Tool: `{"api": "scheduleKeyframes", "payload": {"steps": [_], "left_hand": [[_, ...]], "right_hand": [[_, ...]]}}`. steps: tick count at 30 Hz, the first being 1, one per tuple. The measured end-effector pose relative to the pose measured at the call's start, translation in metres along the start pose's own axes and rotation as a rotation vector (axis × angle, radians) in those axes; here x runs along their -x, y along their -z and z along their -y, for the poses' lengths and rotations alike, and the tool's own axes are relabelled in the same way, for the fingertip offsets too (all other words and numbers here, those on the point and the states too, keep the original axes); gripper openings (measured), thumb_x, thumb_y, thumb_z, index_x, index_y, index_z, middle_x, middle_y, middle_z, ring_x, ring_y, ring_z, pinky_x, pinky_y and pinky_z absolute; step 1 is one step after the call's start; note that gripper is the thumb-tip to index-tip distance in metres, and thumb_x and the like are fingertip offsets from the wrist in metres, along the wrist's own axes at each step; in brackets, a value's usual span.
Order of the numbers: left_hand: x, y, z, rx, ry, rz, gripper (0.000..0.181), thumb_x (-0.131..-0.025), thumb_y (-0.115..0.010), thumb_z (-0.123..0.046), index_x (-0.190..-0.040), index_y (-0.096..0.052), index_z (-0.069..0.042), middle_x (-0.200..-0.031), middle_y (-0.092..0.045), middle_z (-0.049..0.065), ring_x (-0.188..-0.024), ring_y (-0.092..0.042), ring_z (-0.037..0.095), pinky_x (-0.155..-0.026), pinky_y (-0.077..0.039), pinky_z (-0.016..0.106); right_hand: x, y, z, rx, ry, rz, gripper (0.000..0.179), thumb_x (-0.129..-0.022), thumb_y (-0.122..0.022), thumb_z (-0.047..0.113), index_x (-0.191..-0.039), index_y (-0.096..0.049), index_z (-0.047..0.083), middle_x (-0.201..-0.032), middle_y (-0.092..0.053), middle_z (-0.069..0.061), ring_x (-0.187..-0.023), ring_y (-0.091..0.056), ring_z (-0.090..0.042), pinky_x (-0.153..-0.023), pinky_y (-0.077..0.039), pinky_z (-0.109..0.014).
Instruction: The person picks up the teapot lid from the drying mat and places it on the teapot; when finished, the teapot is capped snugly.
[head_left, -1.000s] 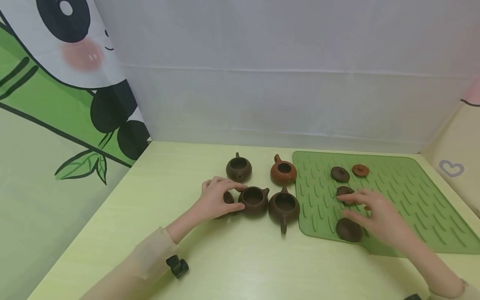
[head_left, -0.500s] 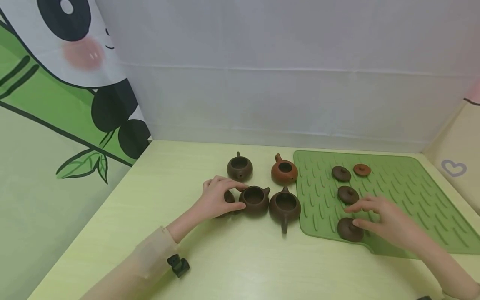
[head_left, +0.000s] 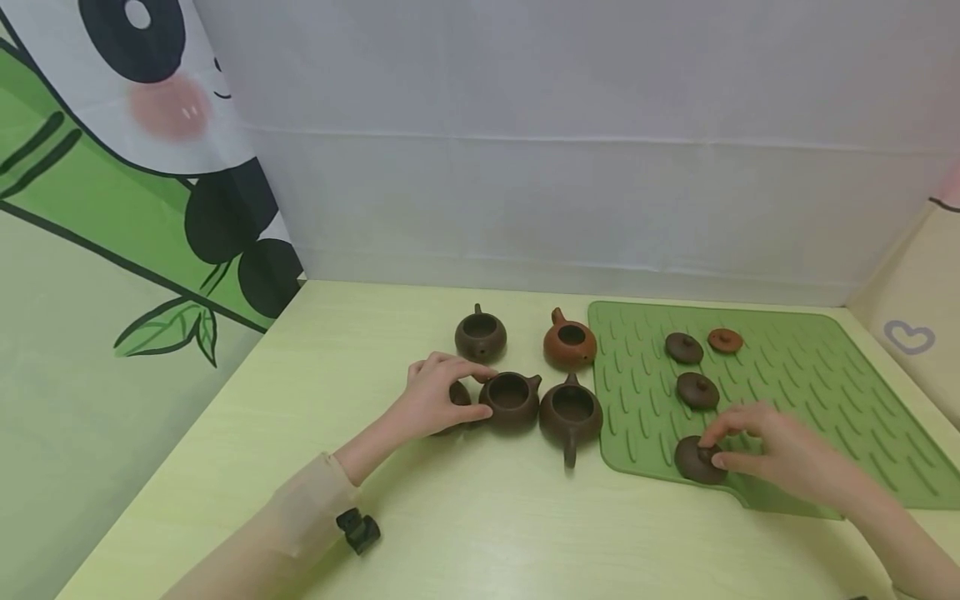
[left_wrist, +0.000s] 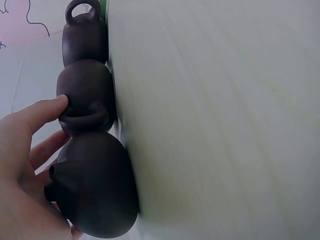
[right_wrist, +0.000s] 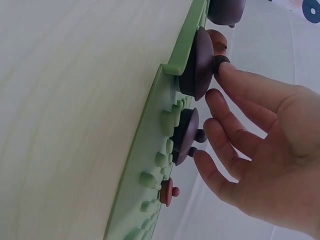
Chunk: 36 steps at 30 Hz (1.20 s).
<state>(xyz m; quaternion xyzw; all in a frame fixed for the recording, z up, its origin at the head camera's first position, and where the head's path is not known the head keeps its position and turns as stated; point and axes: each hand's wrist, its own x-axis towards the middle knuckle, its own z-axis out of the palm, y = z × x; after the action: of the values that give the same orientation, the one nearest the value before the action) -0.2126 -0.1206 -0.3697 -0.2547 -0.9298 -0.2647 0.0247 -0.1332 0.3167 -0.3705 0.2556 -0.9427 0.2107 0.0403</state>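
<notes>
In the head view my left hand (head_left: 437,396) holds a dark brown lidless teapot (head_left: 509,403), thumb and fingertips on either side of its body. Under that hand sits another dark teapot (left_wrist: 97,185), mostly hidden from above; the left wrist view shows its spout and a knob-like part. My right hand (head_left: 780,458) pinches the knob of the nearest dark teapot lid (right_wrist: 202,65), which lies on the green mat (head_left: 810,400). Beyond it on the mat are two smaller dark lids, a middle lid (head_left: 697,391) and a far lid (head_left: 684,348).
A third front-row dark teapot (head_left: 572,414) touches the held one, its handle toward me. Behind stand a small dark teapot (head_left: 481,337) and a reddish-brown teapot (head_left: 570,346), both lidless. A reddish lid (head_left: 725,340) lies at the mat's back. A pale wall closes the far side.
My right hand has moved from beside the middle lid toward me, and its thumb and finger have closed on the nearest lid's knob. My left hand stays at the teapot.
</notes>
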Motion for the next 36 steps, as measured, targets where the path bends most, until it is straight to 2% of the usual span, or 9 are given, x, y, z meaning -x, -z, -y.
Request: {"api": "scheduleKeyframes", "payload": {"steps": [9,22,36], "left_hand": [[0.0,0.0,0.0,0.013,-0.003,-0.002,0.046,-0.079,-0.083,-0.032,-0.122,-0.069,-0.028,-0.114,-0.071,-0.007,-0.117,-0.049,0.024,-0.099,-0.029,0.056],[-0.001,-0.001,0.0,0.012,0.008,0.003,0.046,-0.078,-0.083,-0.033,-0.122,-0.069,-0.027,-0.113,-0.071,-0.007,-0.118,-0.049,0.024,-0.099,-0.03,0.055],[0.0,0.001,-0.002,0.008,-0.003,0.003,0.046,-0.079,-0.083,-0.032,-0.122,-0.069,-0.027,-0.113,-0.071,-0.007,-0.117,-0.049,0.024,-0.098,-0.031,0.056]], "right_hand": [[0.0,-0.003,-0.001,-0.017,0.077,-0.022,0.032,-0.078,-0.081,0.013,-0.093,-0.064,0.035,-0.091,-0.063,0.026,-0.087,-0.054,0.003,-0.075,-0.045,-0.025],[-0.003,0.0,0.003,-0.006,0.055,-0.036,0.03,-0.081,-0.079,0.017,-0.096,-0.063,0.037,-0.093,-0.06,0.027,-0.091,-0.054,0.005,-0.078,-0.049,-0.027],[-0.018,0.003,0.026,-0.009,0.085,-0.132,0.031,-0.082,-0.079,0.013,-0.098,-0.064,0.035,-0.093,-0.062,0.027,-0.09,-0.057,0.001,-0.082,-0.046,-0.024]]}}
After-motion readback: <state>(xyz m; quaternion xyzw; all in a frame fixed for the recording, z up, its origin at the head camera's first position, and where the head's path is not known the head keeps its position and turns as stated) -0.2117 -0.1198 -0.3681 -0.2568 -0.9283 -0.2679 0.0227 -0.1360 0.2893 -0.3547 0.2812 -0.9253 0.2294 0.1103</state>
